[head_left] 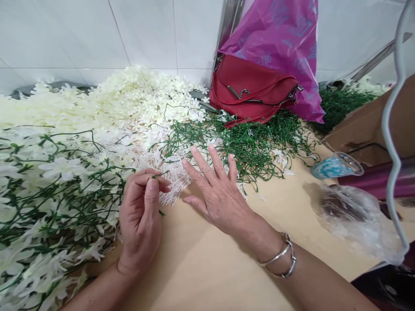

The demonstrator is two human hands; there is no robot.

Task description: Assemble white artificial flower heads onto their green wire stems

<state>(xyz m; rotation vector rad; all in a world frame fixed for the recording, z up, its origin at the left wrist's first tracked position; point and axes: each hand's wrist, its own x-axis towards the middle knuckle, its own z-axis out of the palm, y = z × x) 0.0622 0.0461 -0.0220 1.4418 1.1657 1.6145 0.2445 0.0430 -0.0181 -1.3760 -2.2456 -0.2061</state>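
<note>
Between the thumb and fingers of my left hand is a thin green artificial flower stem, its tip poking out to the right. My right hand is open with its fingers spread, palm down, close to the edge of a pile of green plastic stems. Beyond and between both hands lie many thin white plastic pieces. White artificial flowers on green stems are heaped to the left of my left hand. Loose cream petals form a mound behind.
A red handbag leans against a pink plastic bag at the back wall. To the right are a blue-patterned plastic cup, a clear plastic bag, a cardboard box and a bent white tube.
</note>
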